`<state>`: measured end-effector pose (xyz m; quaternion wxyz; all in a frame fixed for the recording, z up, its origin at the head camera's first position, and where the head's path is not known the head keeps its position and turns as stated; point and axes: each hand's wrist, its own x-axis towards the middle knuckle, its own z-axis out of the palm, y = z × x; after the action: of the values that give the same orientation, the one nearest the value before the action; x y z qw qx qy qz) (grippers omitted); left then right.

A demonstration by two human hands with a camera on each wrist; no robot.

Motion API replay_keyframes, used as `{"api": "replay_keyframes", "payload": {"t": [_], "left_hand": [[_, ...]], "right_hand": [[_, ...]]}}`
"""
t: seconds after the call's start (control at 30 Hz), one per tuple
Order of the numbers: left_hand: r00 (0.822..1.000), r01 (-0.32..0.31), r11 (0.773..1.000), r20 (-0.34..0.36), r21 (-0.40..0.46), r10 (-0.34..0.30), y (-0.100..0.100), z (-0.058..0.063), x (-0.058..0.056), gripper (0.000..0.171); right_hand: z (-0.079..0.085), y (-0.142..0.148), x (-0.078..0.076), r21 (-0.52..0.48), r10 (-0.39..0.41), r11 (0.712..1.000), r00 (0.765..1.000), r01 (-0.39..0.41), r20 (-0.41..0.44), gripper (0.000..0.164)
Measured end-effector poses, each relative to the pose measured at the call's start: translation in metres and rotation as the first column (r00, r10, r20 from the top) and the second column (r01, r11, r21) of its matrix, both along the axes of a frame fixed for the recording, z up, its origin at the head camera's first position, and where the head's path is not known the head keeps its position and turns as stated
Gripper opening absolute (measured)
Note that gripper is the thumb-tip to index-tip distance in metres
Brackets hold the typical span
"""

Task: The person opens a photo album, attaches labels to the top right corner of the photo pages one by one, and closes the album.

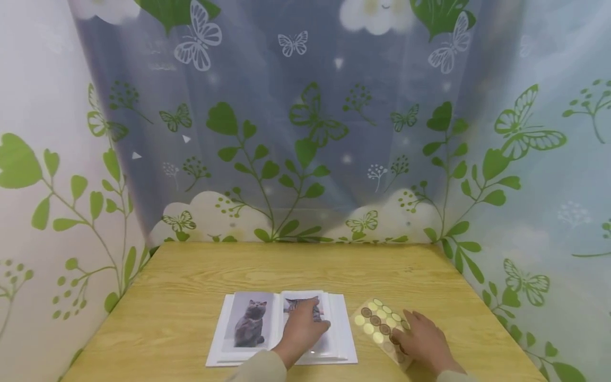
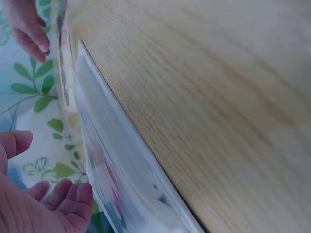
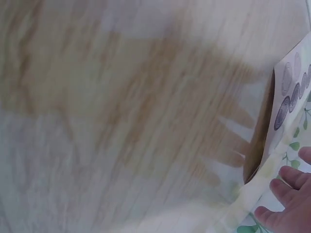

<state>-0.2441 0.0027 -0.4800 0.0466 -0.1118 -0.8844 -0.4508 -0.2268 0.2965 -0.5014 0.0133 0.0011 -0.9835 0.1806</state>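
Observation:
A white photo album (image 1: 349, 339) lies spread on the table, its left page showing a photo of a sitting grey cat (image 1: 251, 324). My left hand (image 1: 303, 330) hovers over the right page and partly covers a second photo, of a tabby cat (image 1: 315, 310). In the left wrist view its fingers are loosely bent beside the album's page edges, with nothing between them and the thumb. To the right of the album lies a sheet of round gold and brown stickers (image 1: 378, 335). Over its lower right part is my right hand (image 1: 425, 342), fingers apart and holding nothing in the right wrist view.
Both album and sheet are on a wood-grain table (image 1: 191, 286), near its front. A printed curtain (image 1: 305, 175) with leaves and butterflies stands along the back, with similar curtains at the left and right sides. In the right wrist view, one sheet edge rises off the tabletop.

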Motion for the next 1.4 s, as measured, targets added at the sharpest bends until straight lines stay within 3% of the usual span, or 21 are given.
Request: {"api": "replay_keyframes", "payload": {"t": [0.33, 0.63, 0.73, 0.97, 1.3, 1.4], "left_hand": [[0.994, 0.044, 0.992, -0.099, -0.119, -0.056, 0.029, -0.012, -0.010, 0.053], [0.988, 0.074, 0.969, -0.113, -0.237, -0.103, 0.059, -0.012, -0.019, 0.051], [0.989, 0.048, 0.952, -0.116, -0.302, -0.087, 0.067, -0.012, -0.022, 0.050], [0.985, 0.017, 0.889, -0.144, -0.457, -0.093, 0.083, -0.020, -0.028, 0.042], [0.994, -0.004, 0.851, -0.096, -0.525, -0.054, 0.095, -0.018, -0.026, 0.038], [0.995, 0.000, 0.858, -0.086, -0.514, -0.051, 0.096, -0.017, -0.027, 0.038]], "right_hand": [[-0.006, 0.001, 0.011, 0.012, 0.000, 1.000, 0.998, -0.001, 0.067, 0.092], [-0.004, -0.001, 0.017, 0.025, -0.004, 1.000, 0.998, 0.002, 0.063, 0.103], [-0.004, -0.002, 0.020, 0.031, 0.001, 1.000, 0.999, -0.003, 0.049, 0.103], [-0.007, -0.001, 0.021, 0.055, 0.016, 0.998, 0.999, -0.019, 0.049, 0.101], [-0.009, -0.002, 0.019, 0.068, 0.029, 0.997, 0.999, -0.032, 0.039, 0.099], [-0.009, -0.001, 0.020, 0.079, 0.040, 0.996, 0.999, -0.042, 0.025, 0.099]]}}
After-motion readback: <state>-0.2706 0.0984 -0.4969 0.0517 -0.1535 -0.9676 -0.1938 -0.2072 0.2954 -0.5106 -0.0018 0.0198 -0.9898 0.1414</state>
